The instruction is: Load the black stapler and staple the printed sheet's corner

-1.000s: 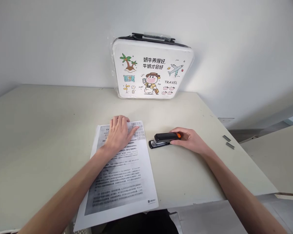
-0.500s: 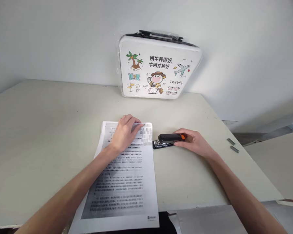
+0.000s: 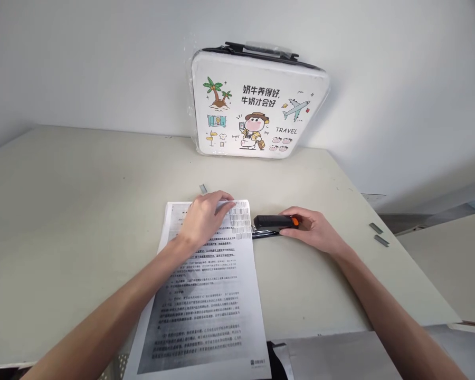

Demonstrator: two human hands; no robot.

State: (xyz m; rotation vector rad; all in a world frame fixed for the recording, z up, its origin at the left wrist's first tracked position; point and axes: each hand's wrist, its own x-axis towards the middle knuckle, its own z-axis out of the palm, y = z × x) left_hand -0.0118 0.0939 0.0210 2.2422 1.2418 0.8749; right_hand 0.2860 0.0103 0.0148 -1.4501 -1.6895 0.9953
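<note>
My left hand [image 3: 201, 216] pinches the top edge of a stack of printed paper [image 3: 217, 295], thumb on the front and fingers behind. Rows of barcode-like lines mark the sheet's upper right corner. Just right of that corner lies a black stapler [image 3: 275, 222] with an orange rear part. My right hand [image 3: 312, 229] grips the stapler by its back end, fingers on top and thumb below. The paper's right edge meets the stapler's front, whose tip is partly hidden.
Behind the paper stands a white cartoon-printed case [image 3: 257, 105] with a black handle, against the wall. One strip of staples [image 3: 203, 188] lies beyond my left hand; two more strips [image 3: 376, 228] lie near the table's right edge. A grey-white panel [image 3: 336, 356] is at the front.
The paper has shifted right, its edge now over the stapler's front. The stapler's top sits lower over its base. A staple strip behind my left hand has come into view.
</note>
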